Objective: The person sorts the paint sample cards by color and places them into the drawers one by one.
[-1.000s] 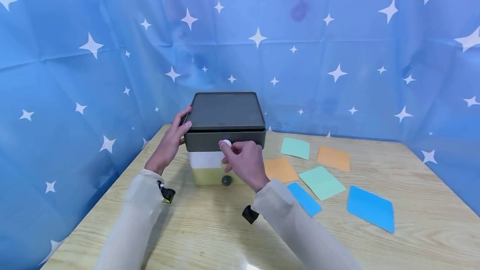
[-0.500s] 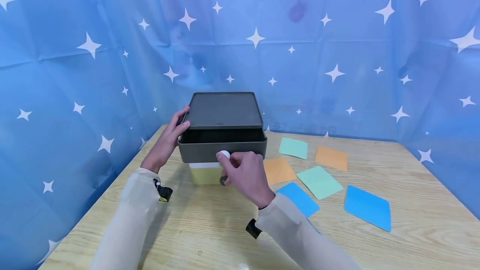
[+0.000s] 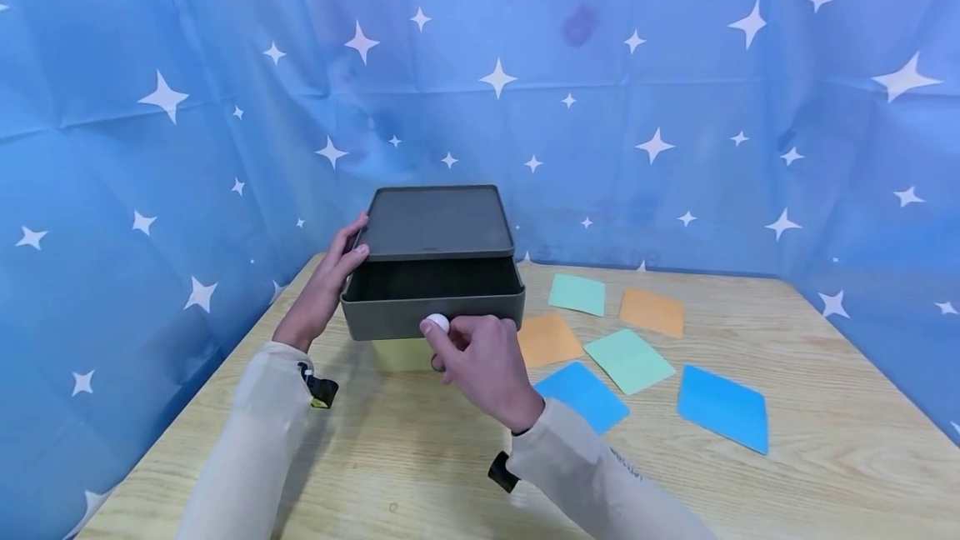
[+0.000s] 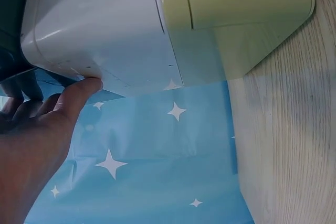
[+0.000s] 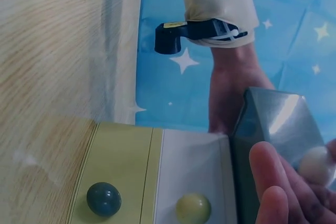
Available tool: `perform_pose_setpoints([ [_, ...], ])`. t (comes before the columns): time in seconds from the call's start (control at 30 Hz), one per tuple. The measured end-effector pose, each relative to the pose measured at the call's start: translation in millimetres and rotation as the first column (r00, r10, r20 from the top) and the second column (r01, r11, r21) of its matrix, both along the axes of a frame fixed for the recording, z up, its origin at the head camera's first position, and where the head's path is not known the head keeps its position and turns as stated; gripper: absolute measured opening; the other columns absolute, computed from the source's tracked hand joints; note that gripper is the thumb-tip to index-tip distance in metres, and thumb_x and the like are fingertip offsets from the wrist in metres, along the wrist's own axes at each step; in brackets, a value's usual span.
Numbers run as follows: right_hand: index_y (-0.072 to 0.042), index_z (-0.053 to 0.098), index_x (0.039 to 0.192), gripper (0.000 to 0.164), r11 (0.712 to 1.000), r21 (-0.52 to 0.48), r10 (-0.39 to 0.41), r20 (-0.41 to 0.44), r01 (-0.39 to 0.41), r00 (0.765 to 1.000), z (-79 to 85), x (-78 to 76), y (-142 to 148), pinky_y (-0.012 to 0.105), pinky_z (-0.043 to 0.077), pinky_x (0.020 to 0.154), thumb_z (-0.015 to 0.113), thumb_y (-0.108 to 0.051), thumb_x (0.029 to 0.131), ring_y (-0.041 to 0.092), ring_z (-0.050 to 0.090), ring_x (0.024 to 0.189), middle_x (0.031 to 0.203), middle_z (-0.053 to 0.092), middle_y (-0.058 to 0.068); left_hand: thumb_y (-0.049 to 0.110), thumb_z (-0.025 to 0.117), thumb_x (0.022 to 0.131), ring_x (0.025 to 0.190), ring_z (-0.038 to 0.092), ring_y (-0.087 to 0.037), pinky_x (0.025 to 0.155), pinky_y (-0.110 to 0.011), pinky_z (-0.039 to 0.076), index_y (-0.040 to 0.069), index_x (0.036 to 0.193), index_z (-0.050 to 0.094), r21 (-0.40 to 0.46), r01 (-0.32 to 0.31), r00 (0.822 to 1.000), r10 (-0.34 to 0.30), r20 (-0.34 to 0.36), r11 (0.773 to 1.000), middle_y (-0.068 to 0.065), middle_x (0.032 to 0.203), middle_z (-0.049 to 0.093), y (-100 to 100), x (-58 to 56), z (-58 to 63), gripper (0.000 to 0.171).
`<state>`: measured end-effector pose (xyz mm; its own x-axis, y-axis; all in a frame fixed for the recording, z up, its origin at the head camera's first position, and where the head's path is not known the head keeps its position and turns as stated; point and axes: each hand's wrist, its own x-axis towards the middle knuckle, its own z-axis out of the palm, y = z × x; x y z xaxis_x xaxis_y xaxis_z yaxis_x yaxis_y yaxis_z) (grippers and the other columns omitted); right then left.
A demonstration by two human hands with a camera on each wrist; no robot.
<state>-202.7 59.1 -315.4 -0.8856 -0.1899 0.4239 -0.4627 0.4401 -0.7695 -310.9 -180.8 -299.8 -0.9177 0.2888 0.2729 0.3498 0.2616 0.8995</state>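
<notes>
A small drawer cabinet with a dark grey top (image 3: 438, 222) stands on the table. Its dark grey top drawer (image 3: 390, 320) is pulled out, and the part of its inside that shows holds nothing. My right hand (image 3: 487, 365) pinches the round white knob (image 3: 438, 322) on that drawer's front. Against the cabinet's upper left side rests my left hand (image 3: 318, 298), thumb and fingers extended; the left wrist view has its thumb tip at the white side wall (image 4: 115, 35). Below, in the right wrist view, are a white drawer (image 5: 194, 161) with a pale yellow knob (image 5: 193, 209) and a yellow drawer (image 5: 123, 156) with a dark knob (image 5: 104, 199).
Flat paper squares lie to the right of the cabinet: green (image 3: 628, 361), orange (image 3: 651, 312) and blue (image 3: 722, 408) ones, several in all. A blue curtain with white stars (image 3: 585, 123) hangs behind and to the left of the wooden table (image 3: 405, 457).
My right hand has drawn the grey top drawer out toward me by its knob, baring its inside. The left hand stays at the cabinet's side; the whole view shifts slightly.
</notes>
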Motion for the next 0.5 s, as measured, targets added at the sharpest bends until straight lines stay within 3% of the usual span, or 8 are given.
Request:
perform_pose_setpoints([
  [0.2,-0.011,0.073,0.07,0.035,1.0,0.03,-0.003,-0.026,0.004,1.0,-0.2,7.5,0.0,0.02,0.049,0.054,0.066,-0.03,0.098,0.019,0.067,0.051,0.064,0.071,0.001,0.05,0.036,0.106,0.159,-0.004,-0.018,0.126,-0.06,0.005,0.035,0.162,0.008,-0.004,-0.007,1.0,0.007,-0.006,1.0,0.018,0.169,-0.002,0.0,0.1,-0.3,0.064],
  [0.5,-0.011,0.07,0.066,0.038,0.999,0.041,-0.018,-0.037,0.02,0.999,-2.5,18.6,1.0,0.02,0.048,0.055,0.064,-0.031,0.098,0.009,0.062,0.047,0.059,0.067,-0.005,0.054,0.037,0.105,0.159,-0.002,-0.024,0.121,-0.071,0.006,0.042,0.16,0.009,0.005,-0.024,0.999,0.024,0.037,1.0,0.017,0.169,-0.002,-0.1,1.1,-1.2,0.063],
])
